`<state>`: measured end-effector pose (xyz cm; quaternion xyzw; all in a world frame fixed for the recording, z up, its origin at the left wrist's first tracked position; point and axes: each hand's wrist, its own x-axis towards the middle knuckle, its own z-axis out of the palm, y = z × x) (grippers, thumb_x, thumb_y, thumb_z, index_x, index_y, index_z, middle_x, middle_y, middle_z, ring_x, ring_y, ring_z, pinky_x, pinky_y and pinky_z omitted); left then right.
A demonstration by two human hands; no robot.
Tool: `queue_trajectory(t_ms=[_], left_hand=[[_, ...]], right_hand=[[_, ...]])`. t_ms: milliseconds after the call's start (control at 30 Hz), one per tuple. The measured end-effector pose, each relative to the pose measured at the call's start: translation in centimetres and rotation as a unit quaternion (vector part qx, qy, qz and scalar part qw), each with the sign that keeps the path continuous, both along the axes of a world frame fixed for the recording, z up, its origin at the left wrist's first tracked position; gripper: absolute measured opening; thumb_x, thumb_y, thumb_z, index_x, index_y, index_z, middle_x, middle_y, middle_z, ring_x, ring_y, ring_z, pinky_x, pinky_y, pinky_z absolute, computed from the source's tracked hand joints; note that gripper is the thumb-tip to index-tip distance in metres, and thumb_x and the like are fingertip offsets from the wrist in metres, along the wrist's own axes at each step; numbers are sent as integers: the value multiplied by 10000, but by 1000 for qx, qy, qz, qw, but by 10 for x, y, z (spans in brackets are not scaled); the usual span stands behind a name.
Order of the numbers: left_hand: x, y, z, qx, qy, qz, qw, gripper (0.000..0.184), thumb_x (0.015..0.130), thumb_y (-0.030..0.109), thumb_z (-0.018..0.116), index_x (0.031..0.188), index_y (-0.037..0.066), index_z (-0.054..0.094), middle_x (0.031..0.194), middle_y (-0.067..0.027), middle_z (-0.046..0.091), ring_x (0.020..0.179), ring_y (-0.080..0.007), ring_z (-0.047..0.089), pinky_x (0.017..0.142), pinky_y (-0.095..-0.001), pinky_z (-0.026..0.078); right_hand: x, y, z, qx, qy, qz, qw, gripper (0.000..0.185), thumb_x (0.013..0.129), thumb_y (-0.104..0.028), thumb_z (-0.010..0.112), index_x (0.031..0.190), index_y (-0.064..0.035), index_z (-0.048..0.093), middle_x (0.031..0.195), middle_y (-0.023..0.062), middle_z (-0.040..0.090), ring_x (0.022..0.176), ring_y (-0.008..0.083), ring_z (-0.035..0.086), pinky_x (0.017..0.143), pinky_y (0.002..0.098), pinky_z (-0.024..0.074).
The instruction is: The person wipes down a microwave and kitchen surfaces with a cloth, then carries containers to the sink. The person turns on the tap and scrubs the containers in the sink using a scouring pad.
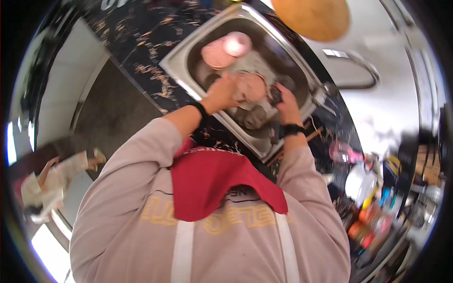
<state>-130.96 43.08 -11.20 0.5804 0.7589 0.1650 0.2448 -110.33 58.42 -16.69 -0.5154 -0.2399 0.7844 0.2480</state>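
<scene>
Both hands are inside a metal sink [175,60]. My left hand [221,93] is closed at the left edge of a round pink dish [252,87], its fingers blurred. On the dish's other side, my right hand [288,104] is curled round a dark, rough-looking wad [275,95], whose kind I cannot make out. Beyond the hands lie another pink dish [217,54] and a pale pink cup-like piece [237,45]. A crumpled-looking grey-brown thing [253,118] rests in the basin nearer to me.
A curved faucet [368,68] stands right of the sink. The black patterned counter [141,56] surrounds it. A round wooden board [311,16] is at the upper right. A pink bottle [343,152], a white container [361,183] and mixed kitchen items crowd the right. Another person [52,188] is at far left.
</scene>
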Motion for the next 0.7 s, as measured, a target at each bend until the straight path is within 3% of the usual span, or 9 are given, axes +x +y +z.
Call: queue_trajectory(t_ms=[33,133,200,233,333,433,500,600,700], left_hand=[[1,0,2,5,-30,2,1000,902,531,176,811,1285,18,342,1144,-256,416,993,-445,536,846,-458,478],[1,6,-8,-9,-26,-22,999,918,535,202,816,1296,34,332,1127,-247,423,978,-435,550,834,-456,490],[2,6,-7,8,-22,-19,1000,884,546,222,814,1278,56,348,1113,-239,426,958,-421,567,810,-460,503],[3,6,-4,6,-22,-26,999,884,546,222,814,1278,56,348,1113,-239,426,958,-421,567,810,-460,503],[2,10,6,-40,-13,-15,999,872,562,221,792,1283,44,335,1122,-249,420,992,-437,540,850,-457,473],[1,9,8,-33,-1,-35,999,871,563,230,784,1285,42,335,1114,-250,425,984,-441,542,846,-460,473],[2,9,7,-36,3,-35,999,871,563,233,782,1286,43,335,1113,-251,426,982,-441,543,843,-462,474],[3,11,9,-34,3,-30,999,869,562,242,780,1284,43,338,1114,-254,426,978,-441,545,838,-464,476],[4,10,13,-45,4,-26,999,864,560,250,781,1277,42,345,1116,-255,425,977,-439,547,833,-463,479]], right_hand=[[-2,-3,-2,-12,-34,34,999,117,846,-142,630,940,-76,610,850,47,624,715,200,604,572,423,514],[-22,-38,-32,14,-28,-31,999,108,853,-104,613,943,-46,597,838,78,622,710,233,604,551,401,511],[-28,-58,-15,-21,-62,-163,984,88,864,-74,591,933,-20,591,830,107,615,704,254,600,561,385,518],[-20,-60,-35,-24,-63,-170,983,88,864,-74,591,933,-20,591,830,107,615,704,254,600,561,385,518],[-15,-65,-52,-70,78,-174,979,363,840,-132,658,1109,81,539,1043,159,603,948,279,591,772,423,476],[-14,-44,-24,-39,40,-213,976,472,827,-177,688,1165,93,500,1175,192,559,1099,295,526,889,454,417],[-19,-36,-31,-55,-23,-192,980,604,794,-189,730,1239,94,436,1326,217,450,1225,319,424,959,479,353],[-28,-44,-37,-18,-24,-176,984,684,784,-123,730,1309,85,343,1387,216,381,1267,337,376,976,515,322],[-26,-61,-47,7,-70,-194,978,660,791,-104,717,1313,67,351,1363,201,409,1249,328,395,985,521,315]])
